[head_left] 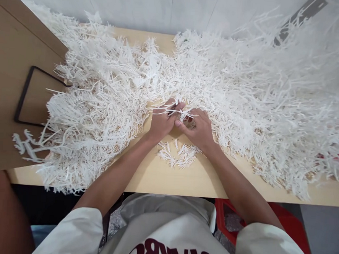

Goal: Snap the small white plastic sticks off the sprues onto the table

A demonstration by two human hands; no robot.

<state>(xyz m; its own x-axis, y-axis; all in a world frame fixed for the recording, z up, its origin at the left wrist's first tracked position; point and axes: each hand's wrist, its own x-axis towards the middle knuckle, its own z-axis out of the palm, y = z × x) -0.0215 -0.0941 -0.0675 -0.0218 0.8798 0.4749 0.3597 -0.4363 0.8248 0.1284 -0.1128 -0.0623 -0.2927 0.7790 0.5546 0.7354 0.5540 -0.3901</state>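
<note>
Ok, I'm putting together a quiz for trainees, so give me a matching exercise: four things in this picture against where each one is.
Things:
1. white sprig
2. small heap of white bits
3. black wire frame
4. red crate

Places:
A. below the table edge, at right
B. on the brown board, far left
C. pinched between left hand and right hand
D. on bare tabletop between the wrists

Pairs: 1-C, 2-D, 3-B, 4-A.
</note>
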